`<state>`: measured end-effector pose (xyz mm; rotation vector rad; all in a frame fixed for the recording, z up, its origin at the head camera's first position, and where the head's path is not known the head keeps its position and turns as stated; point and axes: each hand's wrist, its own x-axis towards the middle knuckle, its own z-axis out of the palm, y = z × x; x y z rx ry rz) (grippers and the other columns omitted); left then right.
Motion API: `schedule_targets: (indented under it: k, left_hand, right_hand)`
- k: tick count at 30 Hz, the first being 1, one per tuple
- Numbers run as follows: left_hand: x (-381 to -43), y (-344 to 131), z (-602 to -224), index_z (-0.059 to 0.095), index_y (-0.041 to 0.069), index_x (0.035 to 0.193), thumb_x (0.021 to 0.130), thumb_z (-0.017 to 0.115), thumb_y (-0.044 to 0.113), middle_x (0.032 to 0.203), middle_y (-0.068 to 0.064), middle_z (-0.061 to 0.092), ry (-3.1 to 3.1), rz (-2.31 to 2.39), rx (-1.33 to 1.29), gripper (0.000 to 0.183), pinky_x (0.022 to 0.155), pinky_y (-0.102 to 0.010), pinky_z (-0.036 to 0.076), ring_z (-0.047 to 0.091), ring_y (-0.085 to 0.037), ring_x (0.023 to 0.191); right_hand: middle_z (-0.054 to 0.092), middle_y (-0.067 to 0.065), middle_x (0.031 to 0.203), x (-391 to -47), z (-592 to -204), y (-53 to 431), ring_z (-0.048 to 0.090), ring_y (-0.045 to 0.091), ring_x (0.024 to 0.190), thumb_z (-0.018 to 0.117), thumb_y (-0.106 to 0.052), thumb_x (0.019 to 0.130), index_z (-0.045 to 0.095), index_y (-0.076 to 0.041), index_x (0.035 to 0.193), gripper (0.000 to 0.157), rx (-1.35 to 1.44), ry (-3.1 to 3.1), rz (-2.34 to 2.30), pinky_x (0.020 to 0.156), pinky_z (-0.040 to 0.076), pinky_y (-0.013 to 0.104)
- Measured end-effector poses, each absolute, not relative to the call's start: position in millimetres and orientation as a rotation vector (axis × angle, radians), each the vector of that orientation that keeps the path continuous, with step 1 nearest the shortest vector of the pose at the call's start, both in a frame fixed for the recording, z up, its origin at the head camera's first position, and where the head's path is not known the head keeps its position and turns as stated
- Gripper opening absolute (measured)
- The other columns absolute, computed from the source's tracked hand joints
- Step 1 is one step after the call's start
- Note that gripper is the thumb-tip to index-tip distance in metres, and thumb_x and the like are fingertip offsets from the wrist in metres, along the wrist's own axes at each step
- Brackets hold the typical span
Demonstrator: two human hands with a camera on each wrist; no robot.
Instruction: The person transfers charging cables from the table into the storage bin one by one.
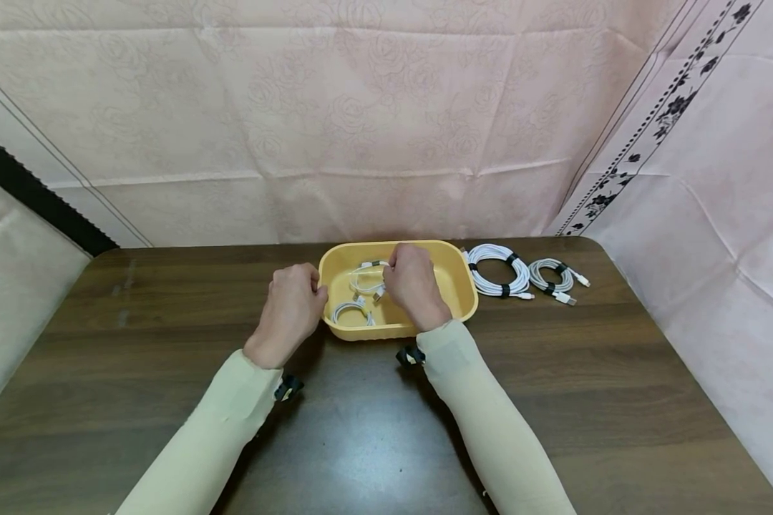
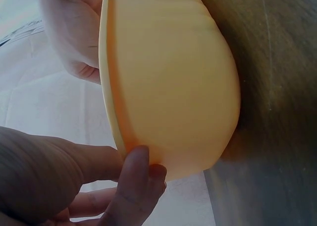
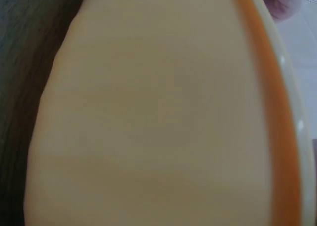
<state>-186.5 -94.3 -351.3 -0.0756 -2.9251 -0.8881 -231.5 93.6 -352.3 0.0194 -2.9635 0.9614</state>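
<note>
A yellow plastic bin (image 1: 460, 315) stands on the table, and my left hand (image 1: 290, 311) pinches its left rim between thumb and fingers. The left wrist view shows those fingers (image 2: 136, 171) at the bin's edge. Inside the bin, my right hand (image 1: 415, 282) has curled fingers at a coiled white cable (image 1: 368, 265) with a dark tie, and seems to pinch it; the fingertips are hidden. Another small white cable coil (image 1: 344, 306) lies at the bin's front left. Only the bin's outer wall (image 3: 148, 107) fills most of the right wrist view.
Right of the bin lie a large white cable coil (image 1: 522, 272) with black ties and a smaller coil (image 1: 537, 275) with its plugs pointing right. The brown wooden table (image 1: 361, 443) meets a pale patterned cloth (image 1: 361, 129) hanging behind it.
</note>
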Motion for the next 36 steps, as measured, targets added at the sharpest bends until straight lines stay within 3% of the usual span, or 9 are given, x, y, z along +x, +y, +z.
schedule_targets:
  k: [6,12,27,36]
  left_hand:
    - [-186.9,-94.6,-350.6,0.068,-0.002,0.100,0.097,0.063,0.011,0.086,-0.013,0.063,-2.934,-0.908,-0.074,0.015,0.059,-0.029,0.047,0.060,-0.024,0.073]
    - [-186.2,-95.2,-350.8,0.067,-0.002,0.097,0.097,0.063,0.011,0.085,-0.013,0.063,-2.926,-0.913,-0.087,0.014,0.059,-0.028,0.046,0.059,-0.023,0.072]
    - [-186.2,-94.4,-350.8,0.068,-0.003,0.101,0.098,0.062,0.011,0.087,-0.013,0.066,-2.927,-0.902,-0.090,0.016,0.060,-0.030,0.048,0.061,-0.023,0.074]
    - [-186.1,-93.7,-351.9,0.069,-0.004,0.105,0.098,0.061,0.010,0.089,-0.014,0.067,-2.920,-0.893,-0.084,0.018,0.061,-0.030,0.050,0.062,-0.023,0.075]
  right_hand:
    - [0.028,-0.004,0.051,-232.3,-355.3,91.7,0.030,0.011,0.044,0.055,-0.003,0.094,0.040,-0.013,0.055,0.042,0.061,-2.934,0.938,0.040,0.025,0.023]
    - [0.026,-0.003,0.050,-234.2,-356.7,89.7,0.026,0.010,0.042,0.054,-0.004,0.096,0.039,-0.013,0.054,0.045,0.061,-2.946,0.965,0.039,0.024,0.023]
    - [0.034,-0.003,0.053,-237.1,-363.9,80.4,0.036,0.013,0.048,0.055,-0.001,0.094,0.043,-0.014,0.053,0.045,0.102,-2.976,0.879,0.040,0.029,0.023]
    - [0.027,-0.004,0.055,-237.1,-367.5,79.4,0.031,0.012,0.047,0.055,-0.002,0.096,0.037,-0.014,0.054,0.047,0.103,-3.013,0.854,0.040,0.026,0.024]
